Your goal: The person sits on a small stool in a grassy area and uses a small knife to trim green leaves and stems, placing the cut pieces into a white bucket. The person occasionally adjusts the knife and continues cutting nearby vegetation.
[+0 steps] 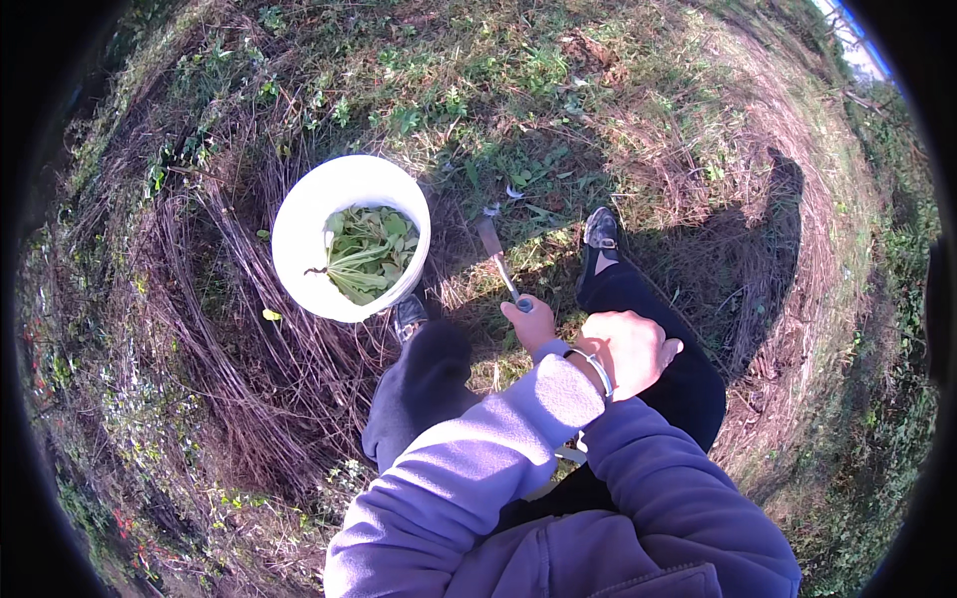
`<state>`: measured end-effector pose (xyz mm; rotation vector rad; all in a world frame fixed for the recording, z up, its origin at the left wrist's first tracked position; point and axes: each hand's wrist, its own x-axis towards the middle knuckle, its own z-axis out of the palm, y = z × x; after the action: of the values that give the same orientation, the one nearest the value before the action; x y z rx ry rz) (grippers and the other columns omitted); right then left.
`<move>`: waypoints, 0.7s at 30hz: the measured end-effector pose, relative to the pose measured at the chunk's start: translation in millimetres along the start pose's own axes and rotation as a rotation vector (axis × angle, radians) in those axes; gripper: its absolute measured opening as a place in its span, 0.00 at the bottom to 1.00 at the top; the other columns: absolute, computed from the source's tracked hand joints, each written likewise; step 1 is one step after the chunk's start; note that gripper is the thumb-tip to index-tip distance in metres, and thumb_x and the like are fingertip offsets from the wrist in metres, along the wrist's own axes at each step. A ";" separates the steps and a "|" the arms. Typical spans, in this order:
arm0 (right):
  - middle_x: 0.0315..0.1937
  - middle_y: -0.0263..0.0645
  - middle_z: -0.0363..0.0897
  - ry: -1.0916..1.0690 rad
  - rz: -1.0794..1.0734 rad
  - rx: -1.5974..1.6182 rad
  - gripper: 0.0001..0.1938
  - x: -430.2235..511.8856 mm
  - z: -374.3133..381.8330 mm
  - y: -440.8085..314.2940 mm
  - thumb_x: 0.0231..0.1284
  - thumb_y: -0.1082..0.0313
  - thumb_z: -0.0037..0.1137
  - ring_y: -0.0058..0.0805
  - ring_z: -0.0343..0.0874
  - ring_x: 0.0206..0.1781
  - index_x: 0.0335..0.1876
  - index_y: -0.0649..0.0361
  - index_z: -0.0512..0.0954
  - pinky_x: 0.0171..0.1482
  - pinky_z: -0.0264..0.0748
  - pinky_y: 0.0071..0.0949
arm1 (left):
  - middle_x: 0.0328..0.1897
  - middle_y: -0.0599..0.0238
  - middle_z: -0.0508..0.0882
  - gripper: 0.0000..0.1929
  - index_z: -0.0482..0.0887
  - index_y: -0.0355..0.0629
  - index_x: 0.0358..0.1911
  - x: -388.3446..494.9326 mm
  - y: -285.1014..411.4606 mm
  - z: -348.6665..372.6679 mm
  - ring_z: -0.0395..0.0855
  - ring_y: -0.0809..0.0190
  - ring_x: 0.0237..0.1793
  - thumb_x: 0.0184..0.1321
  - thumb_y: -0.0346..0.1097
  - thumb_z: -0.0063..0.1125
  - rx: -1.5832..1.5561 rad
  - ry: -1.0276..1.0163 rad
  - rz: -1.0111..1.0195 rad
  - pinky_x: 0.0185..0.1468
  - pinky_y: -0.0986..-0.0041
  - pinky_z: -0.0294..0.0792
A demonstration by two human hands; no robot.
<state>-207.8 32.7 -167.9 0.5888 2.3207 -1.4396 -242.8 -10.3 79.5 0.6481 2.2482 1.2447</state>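
My right hand [532, 323] is closed around the handle of a narrow metal digging tool [491, 241]. Its flat, rusty-looking blade points away from me, low over the grass between my feet; I cannot tell if the tip touches the ground. My left forearm crosses over the right one. With a bracelet [598, 371] at its wrist, my left hand [626, 350] is above my right thigh, back up, its fingers curled under and hidden. A white plastic bucket [299, 224] stands by my left foot, holding loose green leaves [374, 250].
Dry stalks [247, 269] lie matted left of the bucket. Small white scraps [514, 192] lie on the grass beyond the blade. My left shoe [408, 318] is partly behind the bucket, and my right shoe [601, 229] is farther right. Low green weeds [542, 67] grow ahead.
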 end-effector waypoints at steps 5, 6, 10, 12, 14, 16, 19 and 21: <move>0.17 0.24 0.63 0.066 0.098 -0.076 0.18 -16.0 15.0 20.3 0.55 0.60 0.68 0.16 0.60 0.24 0.22 0.60 0.71 0.28 0.60 0.26 | 0.20 0.55 0.84 0.22 0.86 0.42 0.22 -19.3 4.6 -11.1 0.85 0.48 0.27 0.62 0.54 0.55 0.054 0.066 0.053 0.37 0.59 0.76; 0.17 0.25 0.64 0.086 0.080 -0.131 0.17 -13.7 20.3 22.3 0.55 0.61 0.67 0.17 0.60 0.23 0.22 0.60 0.71 0.27 0.61 0.26 | 0.20 0.56 0.83 0.21 0.86 0.42 0.22 -23.2 5.8 -11.7 0.85 0.49 0.27 0.60 0.53 0.57 0.049 0.116 0.036 0.36 0.60 0.76; 0.16 0.29 0.64 0.179 -0.138 -0.064 0.17 12.4 45.5 22.7 0.55 0.61 0.66 0.20 0.59 0.22 0.22 0.62 0.70 0.27 0.62 0.29 | 0.26 0.52 0.86 0.21 0.87 0.40 0.25 -32.5 6.0 -14.4 0.87 0.48 0.33 0.64 0.50 0.52 0.051 0.031 0.025 0.42 0.60 0.78; 0.16 0.30 0.64 0.214 -0.140 -0.073 0.19 12.2 53.1 27.3 0.55 0.60 0.67 0.19 0.59 0.22 0.22 0.62 0.68 0.27 0.62 0.29 | 0.25 0.53 0.86 0.20 0.87 0.40 0.24 -36.8 5.9 -15.5 0.87 0.48 0.33 0.64 0.49 0.53 0.059 0.038 0.042 0.41 0.61 0.78; 0.16 0.29 0.64 0.196 -0.117 -0.087 0.19 0.2 49.6 38.7 0.55 0.60 0.67 0.19 0.59 0.22 0.21 0.61 0.68 0.27 0.62 0.29 | 0.25 0.54 0.86 0.20 0.87 0.40 0.24 -42.6 6.4 -16.4 0.87 0.49 0.32 0.63 0.48 0.54 0.060 0.094 0.077 0.41 0.61 0.78; 0.16 0.29 0.64 0.178 -0.080 -0.092 0.19 -19.1 34.8 56.5 0.55 0.60 0.67 0.19 0.59 0.23 0.21 0.60 0.68 0.27 0.62 0.29 | 0.24 0.54 0.85 0.18 0.87 0.40 0.23 -48.6 6.9 -16.5 0.86 0.50 0.31 0.61 0.47 0.55 0.084 0.095 0.036 0.40 0.61 0.78; 0.18 0.42 0.67 0.087 0.034 -0.113 0.20 -23.7 21.2 78.0 0.53 0.54 0.66 0.38 0.69 0.22 0.23 0.63 0.70 0.31 0.67 0.37 | 0.23 0.56 0.85 0.16 0.86 0.41 0.23 -55.3 2.7 -14.7 0.86 0.51 0.31 0.60 0.46 0.57 0.055 0.112 0.104 0.39 0.62 0.78; 0.18 0.41 0.67 0.189 -0.098 -0.221 0.19 3.2 24.3 79.5 0.54 0.56 0.65 0.36 0.69 0.23 0.24 0.63 0.71 0.30 0.67 0.37 | 0.24 0.57 0.85 0.16 0.86 0.42 0.23 -53.5 0.1 -11.8 0.86 0.51 0.31 0.59 0.46 0.57 0.032 0.082 0.154 0.39 0.62 0.78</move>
<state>-167.7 43.0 -240.1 0.5765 2.6459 -1.1886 -208.9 -50.5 94.9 0.8096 2.3262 1.3324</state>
